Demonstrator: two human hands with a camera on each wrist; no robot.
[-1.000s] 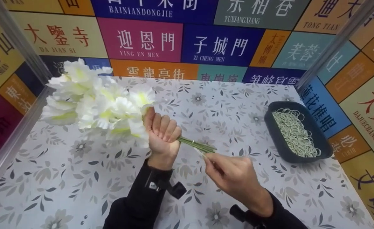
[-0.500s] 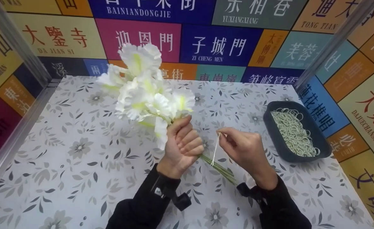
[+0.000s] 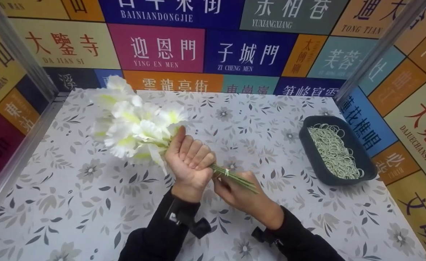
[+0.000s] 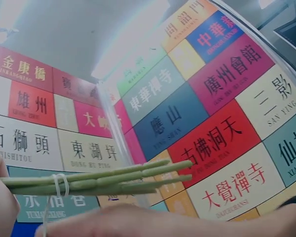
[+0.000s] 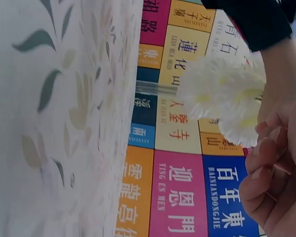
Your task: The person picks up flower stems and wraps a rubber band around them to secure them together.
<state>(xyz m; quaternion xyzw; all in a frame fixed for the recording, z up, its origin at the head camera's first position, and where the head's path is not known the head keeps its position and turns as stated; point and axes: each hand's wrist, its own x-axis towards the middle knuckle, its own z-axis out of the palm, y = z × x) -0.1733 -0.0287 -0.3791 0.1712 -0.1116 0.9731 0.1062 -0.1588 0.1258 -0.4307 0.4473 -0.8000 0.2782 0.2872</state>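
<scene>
My left hand (image 3: 191, 159) grips a bunch of green stems (image 3: 242, 180) with the thumb toward the blossoms. Large white artificial flowers (image 3: 137, 125) with yellow-green centres fan out to the upper left of that fist. Past the fist, a pale rubber band (image 3: 226, 172) circles the stems. Below and partly behind the stems is my right hand (image 3: 251, 201), its fingertips hidden in the head view. In the left wrist view, a strand of the band (image 4: 60, 185) stretches down from the stems to the right hand's fingertips, which pinch it.
A dark grey tub (image 3: 370, 170) holding many pale rubber bands (image 3: 334, 152) stands at the right of the table. The table cover (image 3: 90, 203) has a leaf and flower print. Colourful panels with lettering (image 3: 249, 50) rise behind, with clear corner posts (image 3: 383, 50).
The bunch swung right and toward upright, then tilted back left. My right hand, which pulled the band up above the stems half a second ago, has moved down and left beneath them.
</scene>
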